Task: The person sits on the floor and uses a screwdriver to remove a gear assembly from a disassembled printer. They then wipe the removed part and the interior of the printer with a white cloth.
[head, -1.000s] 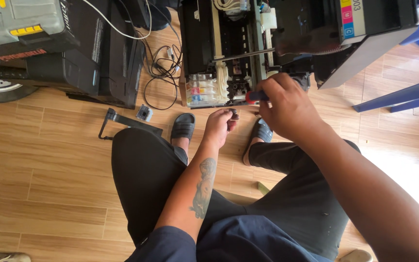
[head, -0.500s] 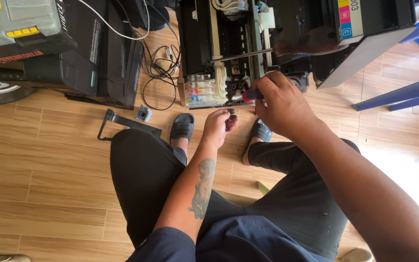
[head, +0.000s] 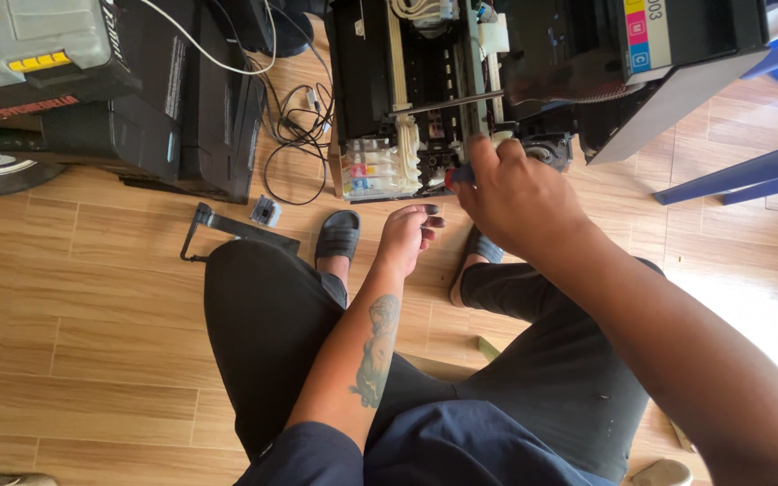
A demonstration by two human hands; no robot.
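An opened black printer (head: 425, 81) stands on the wooden floor in front of my crossed legs, with its small ink tanks (head: 371, 171) showing coloured ink at its lower front. My right hand (head: 520, 193) is closed around a tool with a blue and red handle (head: 459, 174), and the tool is pressed against the printer's lower edge beside the tanks. My left hand (head: 411, 234) hovers just below the printer, its fingers curled in and the fingertips dark with stains. Whether it holds anything small is hidden.
Two more black printers (head: 182, 99) and a grey machine (head: 29, 36) sit at the left, with tangled cables (head: 294, 126) between them and the open printer. A black bracket (head: 227, 229) and a small grey part (head: 266, 211) lie on the floor. Blue chair legs (head: 740, 171) stand at the right.
My right hand has shifted slightly up toward the printer with the tool. My left hand stays curled in the same place.
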